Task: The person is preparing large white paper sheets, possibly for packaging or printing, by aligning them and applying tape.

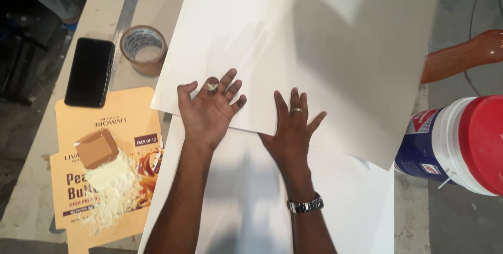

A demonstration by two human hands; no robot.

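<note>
1. White card lies in two big sheets on the work table (31, 180); the upper sheet (314, 39) sits skewed across the lower sheet (251, 196), its near edge running just under the person's palms.
2. Both hands rest flat and spread on that edge; the left hand (208, 108) presses with fingers splayed near the corner, the right hand (292, 128) lies just beside it, a ring on one finger and a metal watch (305, 205) on the wrist; neither hand grips anything, they only bear down, a little apart from each other.
3. I would judge the step in hand to be squaring or smoothing the top sheet onto the one beneath; the edges do not line up, so any shift calls for even pressure from both palms, lest the card buckle.
4. Off to the left lie a black phone (89, 72), a roll of brown tape (143, 48), a steel ruler (127, 8) and a flattened orange carton (112, 165) smeared with pale paste.
5. At the right stands a white tub with a red lid (461, 144).
</note>
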